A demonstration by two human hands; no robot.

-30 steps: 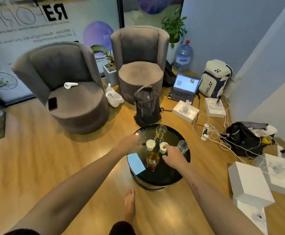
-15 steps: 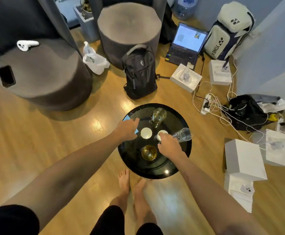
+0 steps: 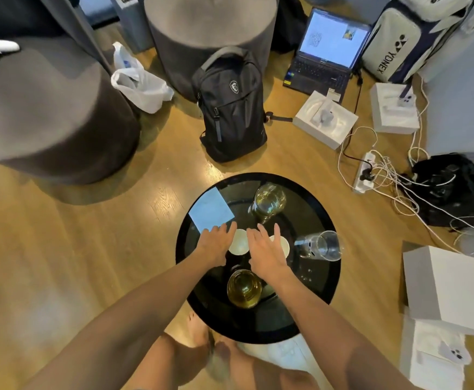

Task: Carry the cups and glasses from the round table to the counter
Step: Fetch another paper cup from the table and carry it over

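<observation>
The left hand point(image 3: 216, 246) lies flat over the round table point(image 3: 323, 288), fingers straight and spread, holding nothing; its fingertips reach the near corner of a pale blue card point(image 3: 211, 211) and its thumb side sits just beside the left cup point(image 3: 238, 242). The right hand point(image 3: 266, 251) is likewise loose and spread, palm down, covering most of the right cup point(image 3: 283, 244); whether it touches the rim I cannot tell. The two white cups stand side by side at the table's middle, with a narrow dark gap between the hands.

A glass of yellow drink point(image 3: 244, 288) stands near the front edge, just under the right wrist. A second such glass point(image 3: 268, 202) stands toward the far edge, beyond the fingertips. A clear glass point(image 3: 321, 246) stands close to the right edge, just beside the right cup. The left part of the tabletop past the card is bare black glass.

Around the table the wood floor point(image 3: 61, 249) lies open to the left. A black backpack point(image 3: 231, 105) stands just beyond the far edge, with a grey armchair point(image 3: 47, 114) to the left of it. To the right lie a power strip point(image 3: 365, 173) with tangled white cables, a black bag point(image 3: 452, 190) and white boxes point(image 3: 447, 288), near the table's right side. Bare feet point(image 3: 199, 330) stand at its front edge
</observation>
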